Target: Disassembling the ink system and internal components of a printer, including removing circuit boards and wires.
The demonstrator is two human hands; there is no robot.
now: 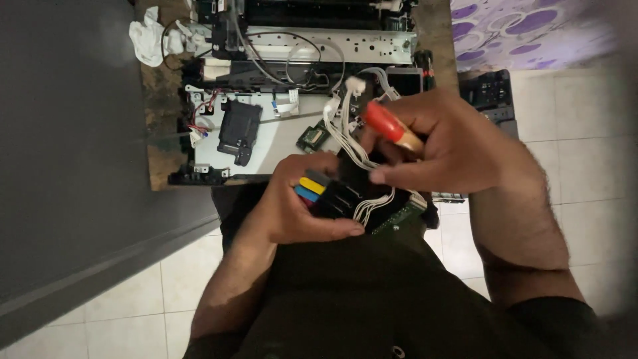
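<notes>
Left hand [292, 206]: the grip is closed around a black printer part [335, 193], with the thumb below and the fingers curled over its left end.
Black printer part: it is held above the person's lap, just in front of the table [154, 133]. On its left end there are small yellow, blue and dark tabs [310, 188].
Right hand [452, 143]: the grip is closed on a screwdriver [392, 126] with a red and pale handle. The handle lies across the fingers and points up and left. The tip is hidden, so I cannot tell where it touches.
White wires [349, 133]: a bundle goes from the black part up toward the opened machine and passes under the right hand.
Green circuit board [399, 216]: it shows at the lower right edge of the black part, with white wires plugged beside it.
Opened printer [279, 100]: it lies on the table, its cover is off, and a metal plate, a black block [238, 129] and thin cables are visible.
White cloth [151, 36]: crumpled at the upper left corner of the table, well apart from both hands.
Floor [578, 139]: pale tiles, to the right and below.
</notes>
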